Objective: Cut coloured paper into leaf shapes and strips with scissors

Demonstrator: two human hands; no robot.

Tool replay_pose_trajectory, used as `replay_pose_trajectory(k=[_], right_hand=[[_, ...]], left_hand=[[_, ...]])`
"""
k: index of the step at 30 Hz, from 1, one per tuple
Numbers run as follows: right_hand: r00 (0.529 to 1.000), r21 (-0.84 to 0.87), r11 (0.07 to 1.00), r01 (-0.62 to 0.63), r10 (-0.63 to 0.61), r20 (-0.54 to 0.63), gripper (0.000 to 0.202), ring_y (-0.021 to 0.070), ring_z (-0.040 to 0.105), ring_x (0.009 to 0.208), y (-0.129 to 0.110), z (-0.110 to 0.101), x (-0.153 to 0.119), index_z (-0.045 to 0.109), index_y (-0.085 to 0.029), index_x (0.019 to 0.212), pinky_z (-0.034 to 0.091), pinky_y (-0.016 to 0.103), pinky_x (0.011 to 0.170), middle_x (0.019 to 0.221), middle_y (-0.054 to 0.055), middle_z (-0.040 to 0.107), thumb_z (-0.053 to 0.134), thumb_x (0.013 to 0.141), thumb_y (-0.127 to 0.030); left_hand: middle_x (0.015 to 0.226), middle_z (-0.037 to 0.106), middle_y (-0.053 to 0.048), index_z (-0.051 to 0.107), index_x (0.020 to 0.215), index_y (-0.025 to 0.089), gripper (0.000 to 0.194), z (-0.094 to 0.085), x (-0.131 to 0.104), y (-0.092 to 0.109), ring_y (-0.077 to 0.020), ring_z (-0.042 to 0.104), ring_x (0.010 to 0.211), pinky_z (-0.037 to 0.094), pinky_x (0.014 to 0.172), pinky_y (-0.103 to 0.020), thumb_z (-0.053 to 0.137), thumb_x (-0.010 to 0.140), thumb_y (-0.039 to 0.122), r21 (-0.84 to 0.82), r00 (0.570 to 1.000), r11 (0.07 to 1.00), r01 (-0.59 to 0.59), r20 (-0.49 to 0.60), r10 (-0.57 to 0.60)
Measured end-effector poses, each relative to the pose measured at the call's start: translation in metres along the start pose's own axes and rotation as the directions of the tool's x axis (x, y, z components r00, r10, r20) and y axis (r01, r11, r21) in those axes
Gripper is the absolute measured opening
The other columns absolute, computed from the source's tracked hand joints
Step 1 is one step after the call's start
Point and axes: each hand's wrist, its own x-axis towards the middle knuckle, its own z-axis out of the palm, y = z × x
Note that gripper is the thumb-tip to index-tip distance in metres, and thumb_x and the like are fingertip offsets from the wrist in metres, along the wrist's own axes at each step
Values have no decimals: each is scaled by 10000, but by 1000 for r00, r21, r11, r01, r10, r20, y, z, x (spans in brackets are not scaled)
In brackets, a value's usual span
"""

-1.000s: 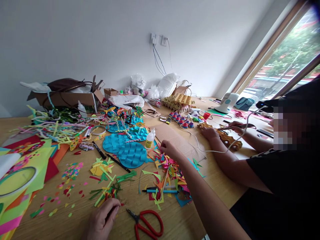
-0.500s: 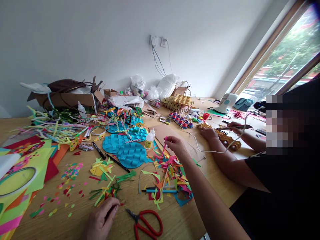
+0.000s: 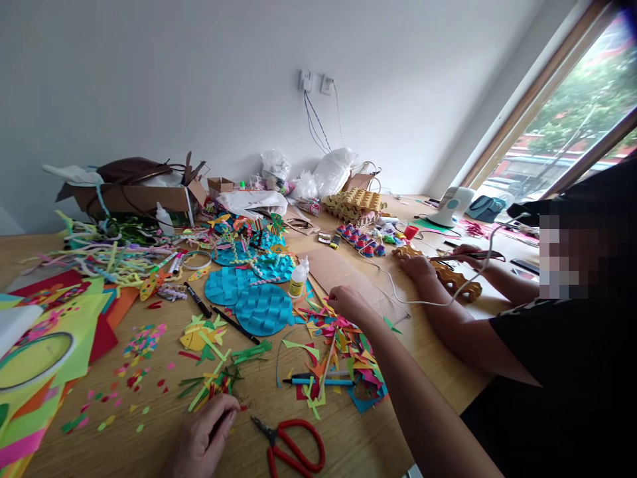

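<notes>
My left hand [image 3: 206, 435] rests at the table's front edge, its fingers loosely curled with nothing seen in them. Beside it lie red-handled scissors [image 3: 296, 448], blades apart. Above it are green and yellow paper strips [image 3: 212, 382]. My right hand [image 3: 348, 305] is over the far side of a heap of coloured paper scraps [image 3: 353, 345], fingers closed together; what they hold, if anything, is hidden. Left of that hand stand a glue bottle [image 3: 298, 279] and woven blue paper discs [image 3: 263, 311]. A blue pen [image 3: 318, 382] lies among the scraps.
At right a person [image 3: 557, 345] handles a piece of yellow egg carton [image 3: 458, 282], with a white cable [image 3: 398, 292] running past. Pipe cleaners [image 3: 94, 249], coloured paper sheets [image 3: 89, 318] and a tape roll [image 3: 196, 259] lie left. A cardboard box [image 3: 134, 199] stands behind.
My right hand has lowered slightly toward the scraps. The pink strip that stood upright in its fingers no longer shows there. My left hand stays in place.
</notes>
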Motion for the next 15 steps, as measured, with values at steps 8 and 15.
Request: replay_pose_trajectory(k=[8, 15], right_hand=[[989, -242, 965, -103, 126, 79, 255, 188, 558, 926, -5, 36, 18, 528, -163, 1084, 471, 383, 778, 1100, 69, 547, 494, 864, -287], [985, -266, 957, -118, 146, 89, 258, 184, 565, 910, -7, 47, 25, 523, -158, 1090, 480, 373, 761, 1091, 69, 549, 494, 865, -281]], left_hand=[[577, 650, 33, 585, 754, 235, 150, 0, 2, 0, -117, 606, 475, 484, 475, -151, 472, 818, 310, -3, 999, 1000, -25, -20, 25], [573, 645, 33, 581, 757, 232, 134, -1, 1, -1, -114, 599, 465, 486, 480, -151, 478, 815, 296, 1, 999, 999, -35, -18, 35]])
